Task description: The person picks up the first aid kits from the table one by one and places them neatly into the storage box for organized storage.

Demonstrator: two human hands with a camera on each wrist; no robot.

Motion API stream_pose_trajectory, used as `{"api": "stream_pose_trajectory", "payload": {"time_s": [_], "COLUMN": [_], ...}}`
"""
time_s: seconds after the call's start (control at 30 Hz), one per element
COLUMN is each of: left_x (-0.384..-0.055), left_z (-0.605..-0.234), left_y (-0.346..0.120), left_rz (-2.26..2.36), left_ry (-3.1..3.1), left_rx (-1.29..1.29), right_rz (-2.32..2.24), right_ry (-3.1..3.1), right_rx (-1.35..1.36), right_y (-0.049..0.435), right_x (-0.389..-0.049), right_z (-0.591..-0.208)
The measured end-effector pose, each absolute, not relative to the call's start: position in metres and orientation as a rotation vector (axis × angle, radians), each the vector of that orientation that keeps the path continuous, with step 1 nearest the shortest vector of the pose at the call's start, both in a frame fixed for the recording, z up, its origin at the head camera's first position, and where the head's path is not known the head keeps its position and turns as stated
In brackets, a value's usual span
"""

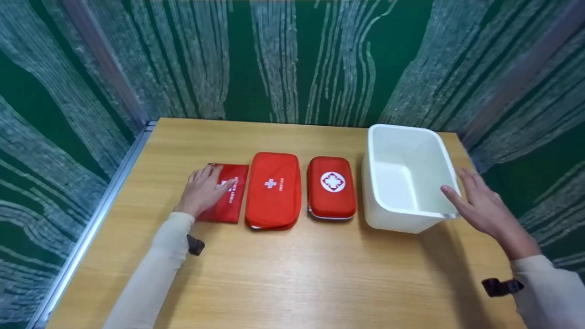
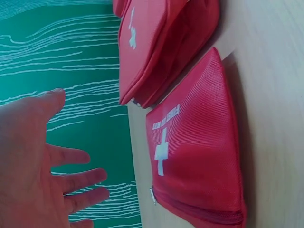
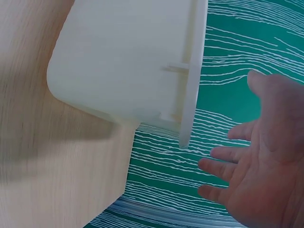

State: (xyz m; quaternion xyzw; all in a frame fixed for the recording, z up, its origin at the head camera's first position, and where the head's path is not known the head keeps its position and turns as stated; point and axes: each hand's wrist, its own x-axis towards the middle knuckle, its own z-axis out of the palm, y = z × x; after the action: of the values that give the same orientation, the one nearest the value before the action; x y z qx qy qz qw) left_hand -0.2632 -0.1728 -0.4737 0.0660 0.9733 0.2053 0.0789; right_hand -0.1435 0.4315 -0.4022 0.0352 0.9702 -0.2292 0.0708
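My left hand (image 1: 203, 189) hovers above a flat red first aid pouch (image 1: 235, 196) at the left of the row. In the left wrist view a gap separates its spread fingers (image 2: 85, 180) from the pouch (image 2: 190, 152), which has a zipper along one edge. My right hand (image 1: 486, 210) is at the right rim of a white plastic bin (image 1: 384, 221), fingers extended. The right wrist view shows that hand (image 3: 266, 161) apart from the bin wall (image 3: 118, 57). Neither hand holds anything.
A larger red first aid bag (image 1: 273, 201) lies beside the pouch, then a red hard case (image 1: 331, 203) with a round white emblem, then the bin. All stand on a wooden table (image 1: 292, 274). Green patterned curtains (image 1: 320, 59) surround its far edge and sides.
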Motion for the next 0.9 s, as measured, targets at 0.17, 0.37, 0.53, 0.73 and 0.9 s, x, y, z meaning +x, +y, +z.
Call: {"api": "stream_pose_trajectory", "payload": {"time_s": [0.17,0.37,0.53,0.73,0.9], "left_x": [-0.251,-0.243,-0.247,-0.255,-0.261], "left_z": [-0.477,-0.476,-0.474,-0.473,-0.475], "left_y": [-0.187,-0.195,-0.189,-0.173,-0.164], "left_rz": [0.636,0.63,0.632,0.639,0.629], "left_ry": [2.889,2.893,2.91,2.894,2.898], "left_rx": [0.151,0.128,0.167,0.2,0.271], "right_rz": [-0.735,-0.731,-0.708,-0.722,-0.718], "right_ry": [2.889,2.89,2.918,2.895,2.894], "right_rx": [0.082,0.056,0.053,0.122,0.157], "right_y": [0.422,0.416,0.418,0.428,0.435], "right_x": [-0.152,-0.159,-0.156,-0.144,-0.136], "right_z": [-0.405,-0.405,-0.404,-0.403,-0.402]}}
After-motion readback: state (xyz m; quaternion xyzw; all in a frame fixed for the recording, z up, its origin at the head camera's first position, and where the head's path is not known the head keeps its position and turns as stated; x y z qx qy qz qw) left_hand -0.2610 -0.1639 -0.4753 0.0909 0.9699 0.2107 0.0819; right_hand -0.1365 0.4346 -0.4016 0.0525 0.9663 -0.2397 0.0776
